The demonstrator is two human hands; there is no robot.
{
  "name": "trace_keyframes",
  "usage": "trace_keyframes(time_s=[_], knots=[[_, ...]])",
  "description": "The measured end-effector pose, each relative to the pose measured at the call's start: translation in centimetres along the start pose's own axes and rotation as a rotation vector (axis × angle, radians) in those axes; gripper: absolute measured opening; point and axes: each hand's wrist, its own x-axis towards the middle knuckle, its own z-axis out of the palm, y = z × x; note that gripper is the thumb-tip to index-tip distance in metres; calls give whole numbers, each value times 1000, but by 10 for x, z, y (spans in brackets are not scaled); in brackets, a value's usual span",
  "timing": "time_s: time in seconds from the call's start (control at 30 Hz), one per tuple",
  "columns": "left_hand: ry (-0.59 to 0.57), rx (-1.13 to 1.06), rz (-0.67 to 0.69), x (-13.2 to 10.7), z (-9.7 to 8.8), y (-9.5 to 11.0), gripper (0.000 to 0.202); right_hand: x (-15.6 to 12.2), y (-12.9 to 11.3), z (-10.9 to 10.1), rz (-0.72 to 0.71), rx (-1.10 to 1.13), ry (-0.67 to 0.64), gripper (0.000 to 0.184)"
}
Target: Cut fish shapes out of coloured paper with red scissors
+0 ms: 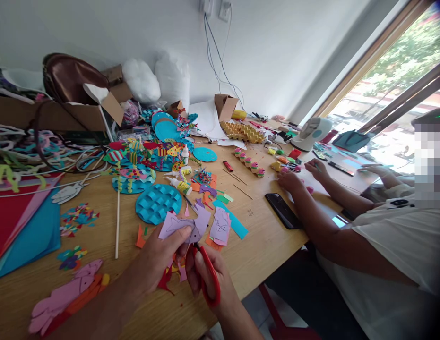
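Note:
Between the thumb and fingers of my left hand (168, 248) is a piece of purple paper (179, 225) with a fish outline drawn on it. My right hand (211, 274) grips red-handled scissors (211, 283), and their blades meet the lower edge of the paper. Another drawn purple piece (220, 224) lies just to the right, on top of orange paper. Red, yellow and pink scraps lie under my hands. A round blue woven paper piece (158, 203) is just beyond my left hand. Cut pink fish shapes (69, 293) lie stacked at the lower left.
A black phone (282, 210) lies to the right, beside a co-worker's arms (322, 222). Glue bottles (180, 185), a wooden stick (117, 222) and thin skewers stand or lie ahead. Coloured sheets (28, 231) cover the left side. Boxes and a brown bag (76, 78) fill the back left.

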Motion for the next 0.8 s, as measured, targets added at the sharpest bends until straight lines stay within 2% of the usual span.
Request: trace_keyframes(time_s=[0.4, 0.8], knots=[[-46, -25, -40, 1, -3, 1, 23, -1, -2, -1, 11, -36, 18, 49], [-29, 47, -37, 0, -6, 5, 24, 0, -3, -4, 32, -61, -12, 52]])
